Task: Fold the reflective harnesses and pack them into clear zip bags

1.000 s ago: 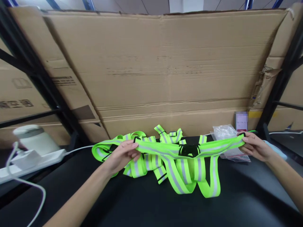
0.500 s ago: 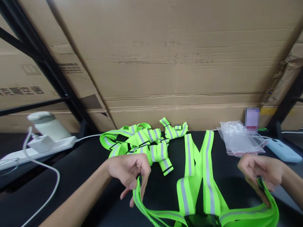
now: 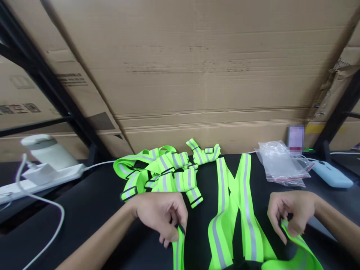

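Left hand [image 3: 161,217]: pinches a green strap end [image 3: 178,251].
Right hand [image 3: 294,210]: pinches another green band [image 3: 302,255].
Crossed straps [image 3: 249,217]: lie between the hands, reaching the black surface's [image 3: 92,204] far edge.
Strap pile [image 3: 174,182]: near that edge, left of them.
Plastic bags [image 3: 284,165]: right, beside a blue device [image 3: 332,174].

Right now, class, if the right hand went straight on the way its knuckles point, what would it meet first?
Probably the crossed green straps to its left; the right hand might pass over, as its height is unclear.
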{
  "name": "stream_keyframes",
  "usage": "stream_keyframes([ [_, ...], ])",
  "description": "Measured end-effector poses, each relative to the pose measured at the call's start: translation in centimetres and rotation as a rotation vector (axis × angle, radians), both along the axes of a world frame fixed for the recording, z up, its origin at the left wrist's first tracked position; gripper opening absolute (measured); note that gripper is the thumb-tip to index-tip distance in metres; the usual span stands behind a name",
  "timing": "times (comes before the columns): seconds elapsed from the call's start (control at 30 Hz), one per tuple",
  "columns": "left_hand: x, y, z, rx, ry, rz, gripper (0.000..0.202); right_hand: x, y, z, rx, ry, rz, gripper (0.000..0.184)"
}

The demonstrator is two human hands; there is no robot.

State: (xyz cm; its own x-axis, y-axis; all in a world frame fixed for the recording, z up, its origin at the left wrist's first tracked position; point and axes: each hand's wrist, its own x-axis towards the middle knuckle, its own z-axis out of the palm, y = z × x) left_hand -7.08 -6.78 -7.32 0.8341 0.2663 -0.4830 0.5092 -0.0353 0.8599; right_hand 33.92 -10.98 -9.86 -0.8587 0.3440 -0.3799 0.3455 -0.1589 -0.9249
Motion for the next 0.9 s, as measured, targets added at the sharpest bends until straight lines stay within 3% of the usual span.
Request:
stream_keyframes([
  [0.07,-1.1,0.6,-0.2,-0.016,-0.02,0.123,0.02,0.6,0.3,-0.1,0.063,0.066,-0.122,0.019],
  [0.17,-2.8,1.3,-0.1,0.03,-0.043,0.261,0.018,1.0,0.4,0.3,0.179,0.088,-0.216,0.022],
  [0.23,-3.4,1.5,-0.2,0.058,-0.01,0.255,0.015,0.7,0.3,0.7,0.207,0.043,-0.183,0.028],
  [0.37,-2.6,1.2,-0.7,0.063,0.088,0.137,0.011,-0.8,-0.7,0.7,0.062,-0.121,0.01,0.053],
  [0.5,-1.0,0.4,-0.1,0.166,0.154,0.12,0.014,-2.3,-1.8,-0.3,0.266,-0.215,-0.021,0.07],
  [0.6,-0.3,-0.2,1.1,0.355,0.251,0.206,0.028,-2.8,-2.1,-0.4,0.423,-0.264,-0.109,0.065],
  [0.73,-0.5,-0.4,2.1,0.527,0.343,0.302,0.029,-2.2,-1.4,0.9,0.612,-0.235,-0.289,0.05],
  [0.83,-1.2,0.0,2.3,0.595,0.405,0.361,0.032,-1.1,-0.4,1.6,0.649,-0.228,-0.385,0.039],
  [0.9,-1.3,0.1,2.6,0.726,0.376,0.433,0.039,-0.4,0.2,1.6,0.671,-0.24,-0.465,0.037],
])
